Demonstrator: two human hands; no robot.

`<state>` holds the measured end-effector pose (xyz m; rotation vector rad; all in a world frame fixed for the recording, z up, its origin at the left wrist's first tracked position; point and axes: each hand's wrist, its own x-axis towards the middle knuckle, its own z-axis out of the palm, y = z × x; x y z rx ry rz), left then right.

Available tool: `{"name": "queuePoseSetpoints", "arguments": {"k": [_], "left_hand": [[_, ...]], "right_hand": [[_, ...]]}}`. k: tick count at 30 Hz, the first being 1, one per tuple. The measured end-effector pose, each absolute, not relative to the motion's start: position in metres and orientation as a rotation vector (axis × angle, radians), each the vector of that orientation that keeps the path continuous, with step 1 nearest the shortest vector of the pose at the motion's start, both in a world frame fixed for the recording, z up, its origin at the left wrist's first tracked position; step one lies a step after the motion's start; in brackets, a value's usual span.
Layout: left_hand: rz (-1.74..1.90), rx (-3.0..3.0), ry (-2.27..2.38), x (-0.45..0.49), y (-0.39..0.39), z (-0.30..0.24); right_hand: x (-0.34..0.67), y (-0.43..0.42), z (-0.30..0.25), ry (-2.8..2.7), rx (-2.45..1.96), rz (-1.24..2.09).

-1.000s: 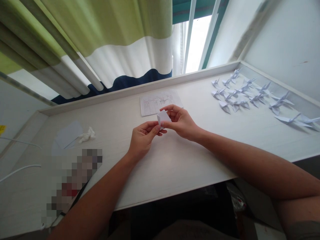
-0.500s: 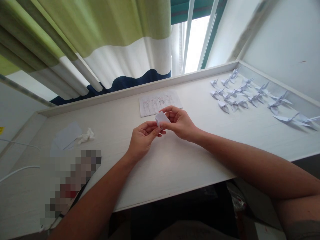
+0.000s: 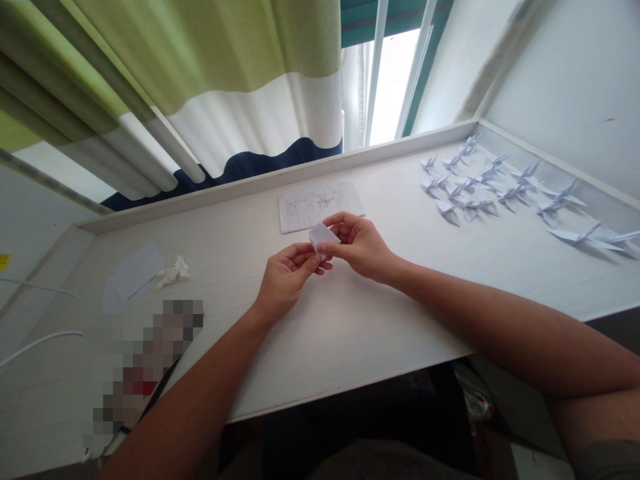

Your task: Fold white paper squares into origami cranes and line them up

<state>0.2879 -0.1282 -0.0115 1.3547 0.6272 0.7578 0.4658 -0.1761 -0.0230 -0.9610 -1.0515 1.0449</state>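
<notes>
A small folded piece of white paper [image 3: 323, 235] is held up between my two hands, over the middle of the desk. My left hand [image 3: 287, 277] pinches its lower left corner between thumb and fingers. On the other side, my right hand [image 3: 363, 247] grips it with the thumb in front and the fingers behind. The fingers cover its lower and right parts. Just beyond my hands lies a stack of printed sheets [image 3: 305, 212] with table lines on top. Several folded white paper cranes [image 3: 470, 190] stand in loose rows at the right.
White paper sheets [image 3: 135, 270] and a crumpled tissue [image 3: 173, 272] lie at the left, above a blurred-out flat object [image 3: 155, 367]. Cables [image 3: 43, 343] run in from the left edge. A raised rim [image 3: 240, 188] borders the white desk [image 3: 360, 333], below a curtain [image 3: 240, 80].
The folded paper has tilted slightly and shows a little more of its face. My hands keep nearly the same place and grip.
</notes>
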Motion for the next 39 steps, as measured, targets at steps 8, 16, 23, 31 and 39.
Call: {"name": "queuePoseSetpoints", "arguments": {"k": [8, 16, 23, 31, 39], "left_hand": [[0.762, 1.263, 0.634, 0.2865, -0.1284, -0.0137], [0.73, 1.185, 0.614, 0.2862, -0.1235, -0.0164], [0.753, 1.175, 0.614, 0.2876, -0.126, -0.0136], [0.809, 1.265, 0.64, 0.2892, -0.1293, -0.0104], [0.85, 1.284, 0.677, 0.2908, -0.1319, -0.0097]], "right_hand": [[0.4656, -0.1749, -0.0216, -1.035, -0.925, 1.027], [0.467, -0.1743, -0.0202, -1.024, -0.913, 1.061], [0.4642, -0.175, -0.0197, -1.014, -0.895, 1.059], [0.4637, -0.1739, -0.0233, -1.007, -0.894, 1.038], [0.4619, -0.1741, -0.0231, -1.008, -0.896, 1.018]]}}
